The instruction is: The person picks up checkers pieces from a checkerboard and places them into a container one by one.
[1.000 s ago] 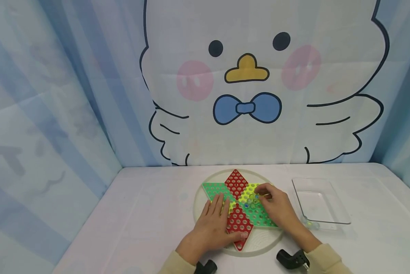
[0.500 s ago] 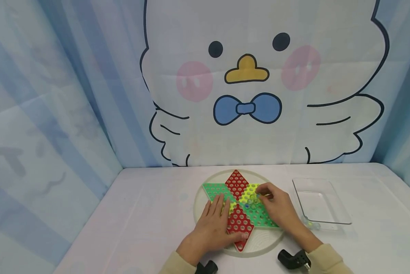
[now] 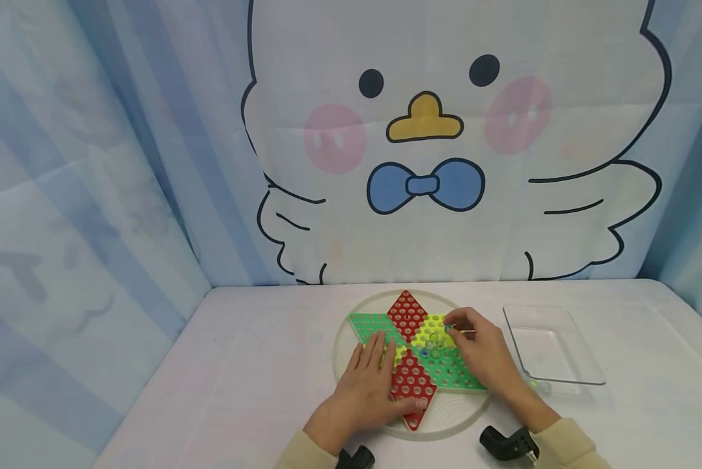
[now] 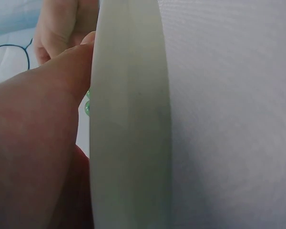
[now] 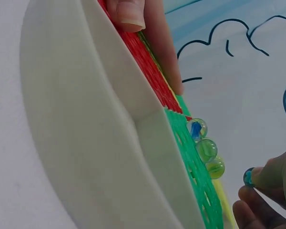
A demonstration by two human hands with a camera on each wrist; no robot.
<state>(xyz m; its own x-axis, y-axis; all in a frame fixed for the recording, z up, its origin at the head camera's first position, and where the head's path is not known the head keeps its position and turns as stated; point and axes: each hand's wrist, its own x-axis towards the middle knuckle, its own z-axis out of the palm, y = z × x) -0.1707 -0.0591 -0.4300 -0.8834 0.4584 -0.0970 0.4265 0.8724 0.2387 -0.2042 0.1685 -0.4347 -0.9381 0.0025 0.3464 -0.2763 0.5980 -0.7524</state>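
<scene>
A star-shaped Chinese checkers board (image 3: 411, 384) in red, green and yellow sits on a round cream base (image 3: 453, 410). My left hand (image 3: 364, 384) rests on its left side with fingers straight and thumb across the near red point. Above the right side, my right hand (image 3: 484, 348) pinches a blue marble (image 5: 249, 177) between thumb and fingertip. The right wrist view shows that marble held apart from the board. Several clear marbles (image 5: 207, 150) with blue or green swirls sit in holes near the centre, beside the right fingertips. In the left wrist view the base hides most of the board.
A clear square plastic tray (image 3: 553, 345) stands right of the board, with a few marbles (image 3: 536, 385) visible at its near left corner. Black wrist devices (image 3: 508, 444) are on both forearms. A curtain with a cartoon bird (image 3: 424, 247) hangs behind the table (image 3: 239, 371).
My right hand has shifted slightly right, away from the seated marbles, with the blue marble in its fingertips. My left hand has stayed in place on the board.
</scene>
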